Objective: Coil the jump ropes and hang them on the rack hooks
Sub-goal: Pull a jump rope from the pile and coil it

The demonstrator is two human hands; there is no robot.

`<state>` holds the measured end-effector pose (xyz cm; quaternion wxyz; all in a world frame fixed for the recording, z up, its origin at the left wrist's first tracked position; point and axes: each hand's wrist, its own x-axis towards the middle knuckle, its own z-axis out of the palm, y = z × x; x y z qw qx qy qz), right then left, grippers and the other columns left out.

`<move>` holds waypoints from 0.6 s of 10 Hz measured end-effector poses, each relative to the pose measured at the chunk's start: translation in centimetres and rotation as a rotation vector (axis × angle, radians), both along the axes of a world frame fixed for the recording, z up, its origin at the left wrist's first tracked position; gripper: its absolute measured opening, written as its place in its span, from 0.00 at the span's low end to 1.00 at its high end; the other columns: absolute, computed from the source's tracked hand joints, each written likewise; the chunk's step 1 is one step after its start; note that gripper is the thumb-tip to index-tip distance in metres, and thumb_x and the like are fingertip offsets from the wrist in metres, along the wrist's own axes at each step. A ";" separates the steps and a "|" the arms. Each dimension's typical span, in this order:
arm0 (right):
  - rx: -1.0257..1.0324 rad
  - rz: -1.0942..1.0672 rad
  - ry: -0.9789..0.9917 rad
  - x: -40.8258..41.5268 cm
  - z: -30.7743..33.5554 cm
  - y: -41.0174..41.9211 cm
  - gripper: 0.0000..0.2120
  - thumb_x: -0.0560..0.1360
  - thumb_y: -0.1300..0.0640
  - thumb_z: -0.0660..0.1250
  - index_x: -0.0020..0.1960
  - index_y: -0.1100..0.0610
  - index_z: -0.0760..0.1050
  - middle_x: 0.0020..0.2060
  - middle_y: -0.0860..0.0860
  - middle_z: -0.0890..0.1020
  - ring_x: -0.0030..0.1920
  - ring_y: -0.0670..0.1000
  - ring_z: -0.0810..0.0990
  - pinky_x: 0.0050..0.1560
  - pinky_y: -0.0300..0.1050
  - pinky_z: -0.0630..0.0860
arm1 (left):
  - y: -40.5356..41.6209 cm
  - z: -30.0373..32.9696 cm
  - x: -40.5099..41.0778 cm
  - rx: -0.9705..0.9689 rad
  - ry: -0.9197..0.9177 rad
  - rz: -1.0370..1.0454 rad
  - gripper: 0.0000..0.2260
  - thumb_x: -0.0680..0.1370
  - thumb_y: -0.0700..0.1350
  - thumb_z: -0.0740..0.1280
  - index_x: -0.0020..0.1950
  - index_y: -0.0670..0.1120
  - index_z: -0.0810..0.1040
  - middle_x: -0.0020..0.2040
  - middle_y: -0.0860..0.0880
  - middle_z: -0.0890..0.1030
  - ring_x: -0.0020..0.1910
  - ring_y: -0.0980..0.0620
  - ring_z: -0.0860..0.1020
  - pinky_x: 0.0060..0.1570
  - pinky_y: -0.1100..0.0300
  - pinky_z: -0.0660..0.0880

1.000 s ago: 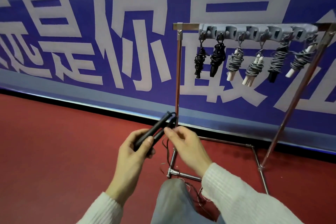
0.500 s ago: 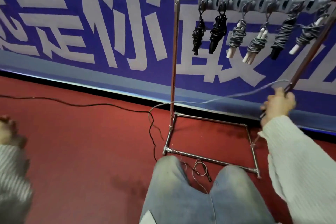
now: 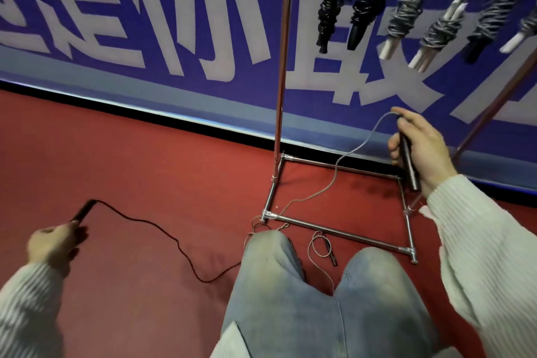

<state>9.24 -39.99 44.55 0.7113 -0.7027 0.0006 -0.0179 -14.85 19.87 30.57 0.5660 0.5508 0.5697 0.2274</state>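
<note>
Each hand grips one rope handle, left hand [image 3: 53,244] at lower left, right hand [image 3: 418,148] at centre right; the rope [image 3: 162,227] sags along the floor between them, handles well apart.

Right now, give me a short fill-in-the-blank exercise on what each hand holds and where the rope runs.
1. Each hand grips one black ____ of the rope: left hand, right hand.
2. The cord sags between them onto the ____ floor.
3. Coiled ropes hang from the ____.

Missing words: handle; red; rack
</note>
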 end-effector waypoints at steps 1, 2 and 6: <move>0.074 0.106 -0.012 -0.7 2.5 1.0 0.13 0.82 0.62 0.57 0.58 0.53 0.79 0.41 0.53 0.84 0.29 0.48 0.75 0.27 0.39 0.72 | -6.2 0.6 1.0 -0.014 -0.010 -0.127 0.13 0.83 0.51 0.61 0.65 0.49 0.77 0.50 0.49 0.84 0.44 0.55 0.82 0.44 0.58 0.70; 0.034 0.129 -0.018 -1.0 3.6 2.2 0.10 0.80 0.62 0.60 0.55 0.55 0.78 0.33 0.50 0.76 0.27 0.47 0.68 0.25 0.39 0.64 | -7.7 -0.1 1.6 -0.081 -0.079 -0.206 0.09 0.85 0.45 0.60 0.61 0.50 0.78 0.60 0.45 0.81 0.60 0.49 0.79 0.57 0.54 0.72; -0.059 0.287 0.171 -0.2 -6.2 10.1 0.11 0.83 0.60 0.60 0.53 0.57 0.81 0.30 0.50 0.73 0.25 0.46 0.65 0.24 0.37 0.60 | -10.1 -9.1 5.0 -0.040 0.280 -0.379 0.20 0.81 0.37 0.64 0.74 0.39 0.70 0.64 0.38 0.77 0.61 0.42 0.76 0.61 0.49 0.71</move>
